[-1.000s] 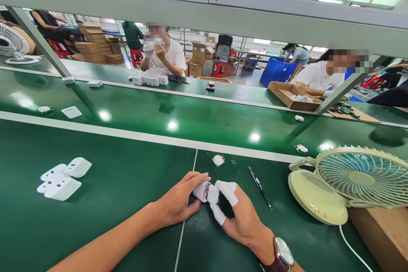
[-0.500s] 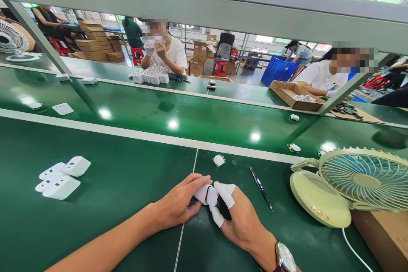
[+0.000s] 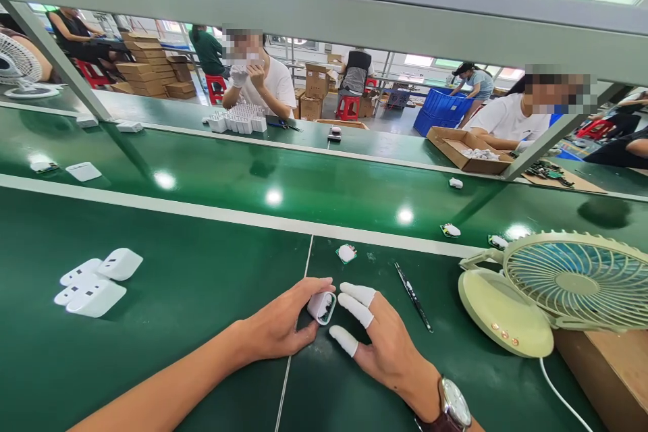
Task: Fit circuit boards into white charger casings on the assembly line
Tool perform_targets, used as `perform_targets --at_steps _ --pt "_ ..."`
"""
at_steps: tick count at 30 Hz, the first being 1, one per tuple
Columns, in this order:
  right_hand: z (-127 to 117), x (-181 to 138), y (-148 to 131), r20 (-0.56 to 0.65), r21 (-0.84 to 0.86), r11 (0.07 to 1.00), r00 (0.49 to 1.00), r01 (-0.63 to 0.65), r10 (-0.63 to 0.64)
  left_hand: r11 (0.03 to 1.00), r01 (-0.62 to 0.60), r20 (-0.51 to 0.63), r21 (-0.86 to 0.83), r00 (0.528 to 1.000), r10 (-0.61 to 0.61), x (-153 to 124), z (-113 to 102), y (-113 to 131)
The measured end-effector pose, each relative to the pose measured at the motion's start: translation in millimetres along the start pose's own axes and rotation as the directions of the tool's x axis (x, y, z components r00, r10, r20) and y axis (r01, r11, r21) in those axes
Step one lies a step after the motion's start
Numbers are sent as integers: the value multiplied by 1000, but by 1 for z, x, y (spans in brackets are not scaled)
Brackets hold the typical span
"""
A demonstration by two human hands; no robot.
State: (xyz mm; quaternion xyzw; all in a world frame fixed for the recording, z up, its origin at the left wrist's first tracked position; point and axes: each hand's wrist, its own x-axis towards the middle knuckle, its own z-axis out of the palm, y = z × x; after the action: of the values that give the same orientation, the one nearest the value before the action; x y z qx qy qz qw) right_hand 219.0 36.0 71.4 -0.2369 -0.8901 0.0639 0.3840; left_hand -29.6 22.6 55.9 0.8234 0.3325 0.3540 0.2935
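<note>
Assembly line: left hand point(image 3: 281, 325) pinches white charger shell point(image 3: 321, 306) low over green bench point(image 3: 202, 297), open end facing right hand point(image 3: 387, 351), whose cotted fingers lie spread beside it, holding nothing. Advisable: firm pinch, shell level, only cotted fingertips near internals.

Left grip point(image 3: 281, 331): bare, with the forearm bare up to the picture's edge.

Right grip point(image 3: 385, 351): white finger cots point(image 3: 356, 310) on the thumb, index finger and middle finger. Each is smooth and snug and covers the tip down past the first joint.

Right wrist: wristwatch point(image 3: 454, 406) with a round silver-toned case, pale dial and dark brown strap, partly cut off by the lower edge.
</note>
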Motion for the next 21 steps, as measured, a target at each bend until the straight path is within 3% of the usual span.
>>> perform_targets --at_steps 5,8,11,14,17,21 --pt "4 3 -2 42 59 998 999 -1 -1 995 61 115 -77 992 -52 -2 0 5" --pt "7 3 -4 66 116 993 998 -30 22 999 24 54 -25 998 -22 1 -3 8" --pt "8 3 -6 64 135 990 997 -43 34 991 -114 -35 69 993 116 4 -7 9" --pt "8 4 -8 90 141 988 994 -69 56 963 -208 -54 173 974 220 5 -9 8" --pt "8 6 -8 123 175 979 989 -104 83 955 -211 -47 210 973 225 4 -8 5" --pt "9 4 -5 103 208 970 989 -125 105 975 -170 -59 142 982 180 2 -5 3"
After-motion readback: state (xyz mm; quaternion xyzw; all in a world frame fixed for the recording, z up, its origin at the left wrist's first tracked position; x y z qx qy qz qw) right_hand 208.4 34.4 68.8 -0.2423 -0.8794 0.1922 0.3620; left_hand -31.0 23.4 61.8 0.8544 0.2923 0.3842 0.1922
